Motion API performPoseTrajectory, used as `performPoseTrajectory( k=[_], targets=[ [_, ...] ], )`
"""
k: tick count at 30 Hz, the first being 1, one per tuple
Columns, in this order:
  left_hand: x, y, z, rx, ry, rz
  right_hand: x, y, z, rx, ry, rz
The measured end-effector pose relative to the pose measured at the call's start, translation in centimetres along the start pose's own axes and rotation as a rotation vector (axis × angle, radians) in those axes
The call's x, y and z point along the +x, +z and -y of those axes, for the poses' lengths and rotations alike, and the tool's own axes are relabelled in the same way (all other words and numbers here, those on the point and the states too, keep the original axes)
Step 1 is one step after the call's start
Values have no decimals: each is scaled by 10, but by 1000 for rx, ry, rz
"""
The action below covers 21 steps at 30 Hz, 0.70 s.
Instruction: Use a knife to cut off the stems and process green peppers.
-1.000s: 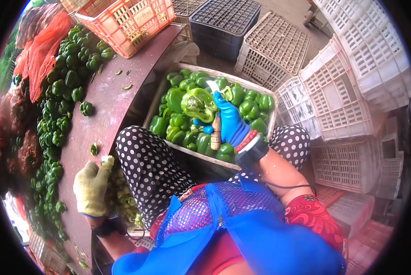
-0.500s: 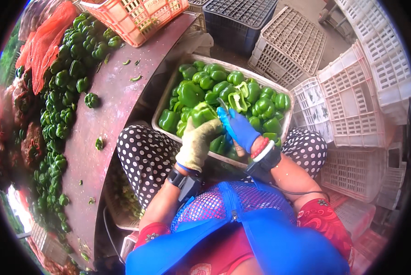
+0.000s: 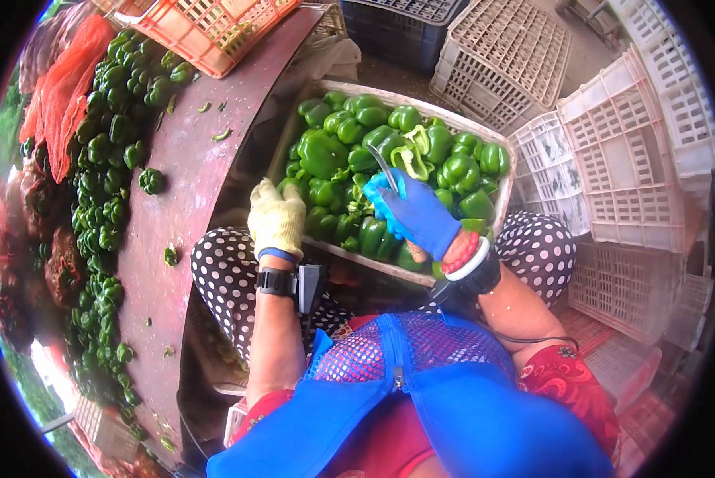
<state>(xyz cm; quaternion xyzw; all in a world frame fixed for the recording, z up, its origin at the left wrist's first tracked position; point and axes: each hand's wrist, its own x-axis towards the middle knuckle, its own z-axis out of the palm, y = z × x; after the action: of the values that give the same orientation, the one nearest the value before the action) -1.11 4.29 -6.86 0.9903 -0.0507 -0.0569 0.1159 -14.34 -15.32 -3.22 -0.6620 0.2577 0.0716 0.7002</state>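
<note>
My left hand (image 3: 276, 217), in a pale yellow knitted glove, is at the left side of the pepper crate (image 3: 502, 195), fingers curled; what is beneath them is hidden. My right hand (image 3: 411, 209), in a blue glove, grips a knife with a curved blade (image 3: 380, 163) and a wooden handle (image 3: 418, 252), held over the peppers. Whole green bell peppers (image 3: 319, 155) fill the crate between my knees. A cut pepper (image 3: 413, 159) with pale insides lies among them, just beyond the knife.
On my left, a reddish sloping board (image 3: 166, 239) carries a long pile of peppers (image 3: 94, 207), red mesh bags (image 3: 62, 95) and an orange basket (image 3: 214, 40). Stacked white plastic crates (image 3: 612, 159) stand at right; beige (image 3: 501, 56) and dark crates (image 3: 397, 32) stand ahead.
My left hand rose from low left to a pepper beside my right hand, then moved back left to the crate's side. My right hand keeps the knife, now turned more palm-down.
</note>
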Motion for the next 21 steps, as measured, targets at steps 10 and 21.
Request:
performPoseTrajectory(
  k=[10,21],
  targets=[
    [33,74,14,165,-48,-223,-2,-11,-10,108,8,-4],
    [20,82,25,362,-53,-163,-23,-18,3,182,-103,1]
  ],
)
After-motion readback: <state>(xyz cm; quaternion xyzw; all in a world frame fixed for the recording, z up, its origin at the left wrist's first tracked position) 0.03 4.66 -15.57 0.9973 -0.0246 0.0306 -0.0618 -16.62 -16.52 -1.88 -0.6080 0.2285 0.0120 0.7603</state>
